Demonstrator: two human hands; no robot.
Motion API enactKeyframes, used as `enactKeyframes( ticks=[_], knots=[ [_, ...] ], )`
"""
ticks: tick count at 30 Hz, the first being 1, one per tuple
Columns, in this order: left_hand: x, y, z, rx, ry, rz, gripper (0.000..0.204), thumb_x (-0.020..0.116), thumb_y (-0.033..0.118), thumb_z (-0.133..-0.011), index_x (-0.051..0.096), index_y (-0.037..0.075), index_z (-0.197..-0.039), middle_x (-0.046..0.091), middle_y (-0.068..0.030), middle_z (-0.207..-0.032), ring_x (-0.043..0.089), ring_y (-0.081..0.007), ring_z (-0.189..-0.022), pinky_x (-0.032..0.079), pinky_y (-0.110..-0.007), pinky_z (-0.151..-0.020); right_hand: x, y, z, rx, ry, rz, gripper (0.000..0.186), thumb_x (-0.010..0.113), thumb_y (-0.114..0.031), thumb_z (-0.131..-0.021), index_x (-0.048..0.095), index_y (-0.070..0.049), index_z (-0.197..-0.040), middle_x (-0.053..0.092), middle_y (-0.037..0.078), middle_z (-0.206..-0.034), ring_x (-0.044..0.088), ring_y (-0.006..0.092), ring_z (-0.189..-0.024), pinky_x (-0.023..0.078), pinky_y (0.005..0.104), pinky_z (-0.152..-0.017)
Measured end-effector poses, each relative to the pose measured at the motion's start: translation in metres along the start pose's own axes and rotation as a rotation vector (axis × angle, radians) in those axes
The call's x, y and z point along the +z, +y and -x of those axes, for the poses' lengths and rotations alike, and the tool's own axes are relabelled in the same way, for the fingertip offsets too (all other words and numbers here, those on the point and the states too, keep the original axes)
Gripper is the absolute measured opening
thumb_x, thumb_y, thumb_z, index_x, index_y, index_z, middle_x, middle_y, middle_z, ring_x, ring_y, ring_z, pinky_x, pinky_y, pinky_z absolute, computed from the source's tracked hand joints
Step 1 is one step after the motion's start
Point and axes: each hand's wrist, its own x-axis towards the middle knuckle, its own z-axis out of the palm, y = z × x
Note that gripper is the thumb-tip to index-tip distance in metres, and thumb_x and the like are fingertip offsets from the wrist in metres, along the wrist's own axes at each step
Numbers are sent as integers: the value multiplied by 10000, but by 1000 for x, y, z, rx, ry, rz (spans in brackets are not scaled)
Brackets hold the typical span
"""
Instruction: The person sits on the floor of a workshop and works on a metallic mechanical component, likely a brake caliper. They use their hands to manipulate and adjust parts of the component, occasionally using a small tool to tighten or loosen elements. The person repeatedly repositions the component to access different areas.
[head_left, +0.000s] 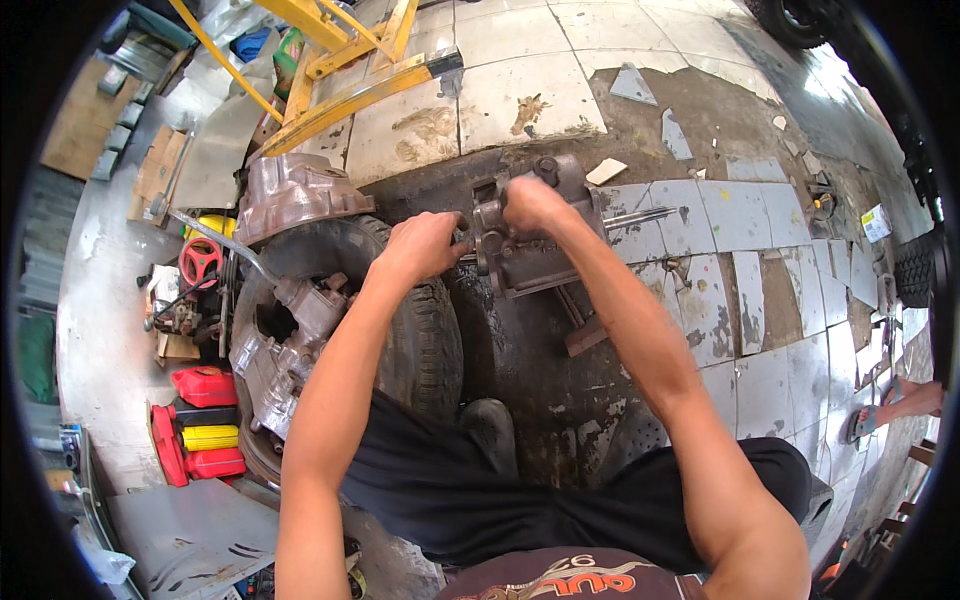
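Observation:
A grey metal gearbox housing (540,262) lies on the dark, dirty floor in front of me, with a long shaft (640,217) sticking out to its right. My left hand (425,245) is closed at the housing's left end, by a short shaft; what its fingers grip is hidden. On top of the housing, my right hand (537,205) is curled into a fist, its fingers facing away from view. Whatever it may hold cannot be made out. Under the housing's near side a rusty metal piece (587,337) shows.
Left of me lies a tyre (435,330) bearing a metal casing (310,310); a bell-shaped housing (300,195) sits behind it. A yellow steel frame (350,100) stands at the far left. Red-and-yellow tool (210,438) lies left. Broken tiles (676,135) litter the right.

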Motion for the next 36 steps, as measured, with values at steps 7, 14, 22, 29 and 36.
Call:
enactKeyframes(
  ticks=[7, 14, 22, 29, 36],
  knots=[
    [0, -1, 2, 27, 14, 18, 443, 681, 347, -858, 626, 68, -1196, 685, -204, -1059, 630, -380, -1040, 495, -474, -888, 56, -6, 3, -76, 492, -110, 282, 627, -43, -762, 575, 96, -1002, 651, 323, -909, 657, 460, -907, 545, 484, -818],
    [-7, 9, 1, 38, 13, 3, 448, 682, 345, -854, 621, 75, -1206, 688, -199, -1056, 633, -376, -1038, 497, -477, -885, 42, 1, -5, 55, 682, -279, 235, 597, -54, -783, 604, 100, -960, 635, 368, -937, 642, 483, -938, 534, 507, -812],
    [-9, 8, 3, 47, 41, 13, 438, 669, 346, -857, 622, 75, -1198, 689, -196, -1049, 634, -377, -1031, 498, -479, -877, 43, 5, -8, 79, 712, -320, 248, 613, -53, -738, 648, 99, -931, 651, 327, -925, 644, 463, -925, 526, 498, -823],
    [-8, 3, 11, 4, -4, 17, 443, 672, 350, -853, 619, 72, -1193, 683, -202, -1061, 633, -379, -1029, 501, -480, -870, 4, -14, -1, 81, 246, -195, 257, 647, -114, -759, 685, 66, -939, 666, 314, -949, 660, 426, -970, 534, 466, -856],
    [-2, -2, 7, 31, 35, 9, 442, 674, 356, -854, 627, 76, -1193, 688, -194, -1052, 639, -374, -1024, 506, -478, -866, 44, 3, 2, 148, 370, -167, 250, 657, -72, -737, 683, 85, -929, 663, 327, -951, 656, 446, -961, 532, 481, -855]
  ],
)
